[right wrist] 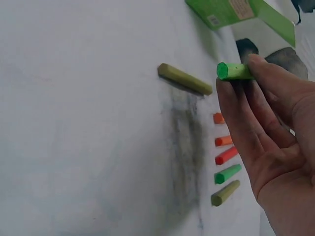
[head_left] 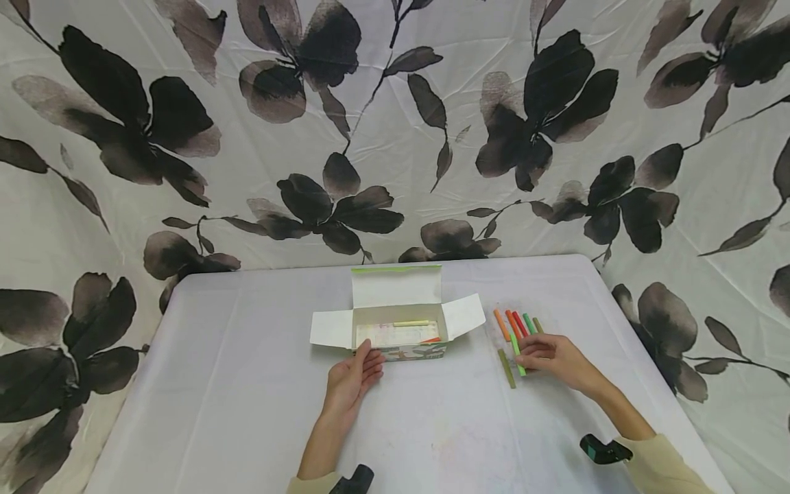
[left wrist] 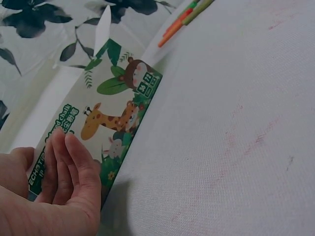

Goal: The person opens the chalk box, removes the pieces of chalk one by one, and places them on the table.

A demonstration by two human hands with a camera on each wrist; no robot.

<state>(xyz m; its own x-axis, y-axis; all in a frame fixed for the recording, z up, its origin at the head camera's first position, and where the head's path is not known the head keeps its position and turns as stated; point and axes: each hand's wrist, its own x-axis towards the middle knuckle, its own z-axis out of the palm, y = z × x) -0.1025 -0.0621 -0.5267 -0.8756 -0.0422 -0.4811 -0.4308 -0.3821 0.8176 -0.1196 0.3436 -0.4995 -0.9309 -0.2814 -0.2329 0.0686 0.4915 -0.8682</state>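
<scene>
An open-lidded cardboard box (head_left: 421,353) with cartoon animals printed on its front (left wrist: 113,118) stands near the far edge of the table. My left hand (head_left: 347,387) grips its front wall at the left, thumb over the rim and fingers against the outside. Inside the box lie a yellow chalk stick (head_left: 411,323) and an orange one (head_left: 432,340). My right hand (head_left: 560,362) pinches a light green chalk stick (right wrist: 235,72) between thumb and fingers, right of the box. Beside that hand, an olive chalk stick (head_left: 507,369) lies apart on the table.
Beyond the right hand, several chalk sticks lie in a row, among them an orange one (head_left: 502,325), a red one (right wrist: 226,156), a green one (right wrist: 228,174) and an olive one (right wrist: 225,193). The white tabletop (head_left: 234,384) bears faint smudges. Floral cloth (head_left: 432,158) hangs behind.
</scene>
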